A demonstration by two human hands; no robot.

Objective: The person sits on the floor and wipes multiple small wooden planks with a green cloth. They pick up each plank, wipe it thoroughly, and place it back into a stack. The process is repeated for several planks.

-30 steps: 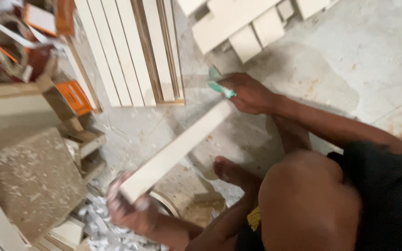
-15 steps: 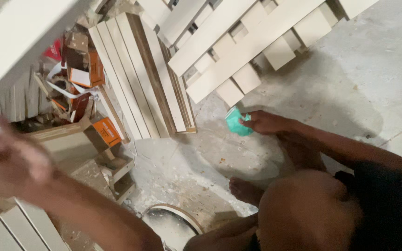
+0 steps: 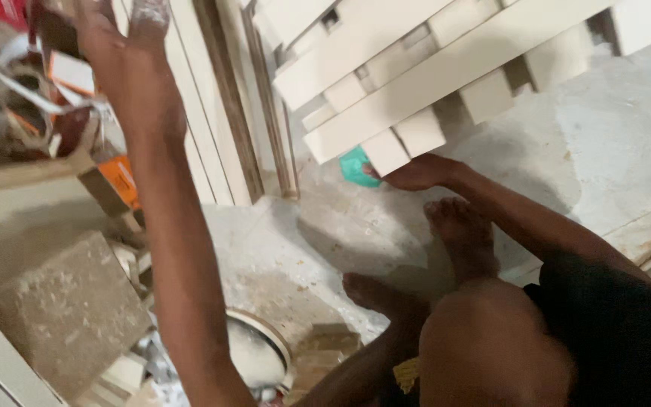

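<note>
- Pale wood fills the upper part of the view: a slatted frame (image 3: 431,83) of cream boards with short blocks between them lies on the floor (image 3: 612,151) from twelve to two o'clock.
- Right hand (image 3: 416,173), at about one o'clock from the middle, rests low on the floor beside the frame's nearest block, its fingers closed on a small green sponge (image 3: 357,167); only one such green piece shows.
- Left hand (image 3: 133,68) is raised at eleven o'clock with chalky white dust on the fingers; whether they hold anything cannot be told, since the top edge cuts them off.
- Behind the left arm, several cream boards (image 3: 212,113) stand side by side on edge; the exact count is unclear.
- Two bare feet (image 3: 457,226) stand on the dusty floor near the middle.
- One rough grey block (image 3: 69,309) sits at eight o'clock.
- One round white bowl (image 3: 254,354) lies at six o'clock, partly hidden by the arm.
- Orange cartons (image 3: 118,177) lie in the clutter at nine to ten o'clock.
</note>
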